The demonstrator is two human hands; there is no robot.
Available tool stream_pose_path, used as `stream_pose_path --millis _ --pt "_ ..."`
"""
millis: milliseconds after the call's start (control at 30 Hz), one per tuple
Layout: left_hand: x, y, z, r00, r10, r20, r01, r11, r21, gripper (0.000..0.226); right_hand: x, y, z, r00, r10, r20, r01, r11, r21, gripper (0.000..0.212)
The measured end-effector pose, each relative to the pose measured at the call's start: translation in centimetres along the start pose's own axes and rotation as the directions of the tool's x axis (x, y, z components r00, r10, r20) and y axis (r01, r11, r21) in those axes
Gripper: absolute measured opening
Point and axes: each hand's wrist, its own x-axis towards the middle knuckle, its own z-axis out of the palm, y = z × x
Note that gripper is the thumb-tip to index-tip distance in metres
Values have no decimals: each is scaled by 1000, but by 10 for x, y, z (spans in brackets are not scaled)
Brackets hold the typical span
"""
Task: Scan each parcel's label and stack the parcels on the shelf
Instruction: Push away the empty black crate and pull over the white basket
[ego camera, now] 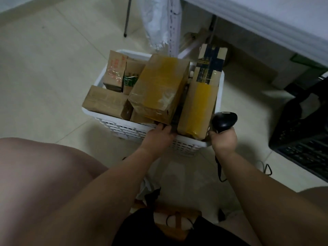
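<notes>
In the middle of the frame a white plastic lattice basket [124,126] stands on a pale tiled floor [53,68], packed with cardboard parcels. The one that matters is the large cardboard parcel banded in yellow tape [159,86], lying tilted on top of the others at the centre. Its long axis runs up the frame, away from the person, and its near end dips to the basket's near rim. The left hand [158,137] is right at that near end, thumb against the lower corner. Its fingers are hidden in the dark gap between this parcel and the tall cardboard parcel with dark blue print [202,96] to its right (so whether they have closed on anything cannot be told). The right hand [224,139], at the basket's lower right corner, is wrapped round the handle of a black handheld barcode scanner [224,120], whose head sits just beside the tall parcel's lower end. No label can be made out on the faces turned to the camera. The left hand is nearer and free, so the lift likely falls to it: draw the near end up and toward the body, then turn a labelled face to the scanner.
</notes>
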Motion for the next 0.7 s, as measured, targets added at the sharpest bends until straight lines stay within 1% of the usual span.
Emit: stream_pose_path --millis 100,200,333,467,600,700 --pt "12 25 -7 998 55 -12 -54 998 28 40 6 17 -25 998 45 -43 -44 999 18 39" --pt "25 47 -11 989 144 -31 -141 987 74 43 11 32 -49 991 112 -75 -108 993 57 39" --pt "42 76 -15 968 241 -66 -234 967 102 48 18 54 -78 975 167 -144 -156 984 85 39" --pt "55 103 -20 940 325 -107 -311 942 130 48 21 76 -101 952 229 -202 -207 970 124 42" --pt "66 120 -22 924 360 -129 -339 927 160 47 23 85 -118 943 248 -222 -223 966 131 42" --pt "70 127 -24 936 329 -128 -306 936 172 43 30 89 -135 961 222 -165 -216 975 53 37"
